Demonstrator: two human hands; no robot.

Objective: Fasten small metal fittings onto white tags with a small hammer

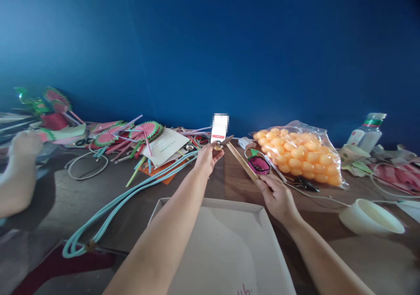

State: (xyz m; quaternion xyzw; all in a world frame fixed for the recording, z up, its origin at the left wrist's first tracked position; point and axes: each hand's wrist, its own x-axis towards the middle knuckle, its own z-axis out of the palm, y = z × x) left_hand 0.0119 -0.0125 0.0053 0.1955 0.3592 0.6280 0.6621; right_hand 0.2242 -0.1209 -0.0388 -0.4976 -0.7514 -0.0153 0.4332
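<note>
My left hand (207, 160) is closed at the middle of the table, its fingers pinching a small shiny gold-coloured piece (218, 145). A thin dark strip shows beside its fingertips. My right hand (276, 195) grips the near end of a flat wooden stick (242, 161), which slants away toward the left hand. Just behind the left hand stands a phone (219, 128) with a lit screen. Right of the stick lies a small purple pouch with a dark rim (259, 165). Beneath my forearms sits a shallow whitish box (226, 242).
A clear bag of orange balls (298, 153) lies right, with a cream ring (370, 217) and bottle (369, 133) beyond. Watermelon paper fans (146, 132), papers and pale-blue cords (131, 194) cover the left. Another person's hand (26, 148) is far left. A blue wall (210, 46) closes the back.
</note>
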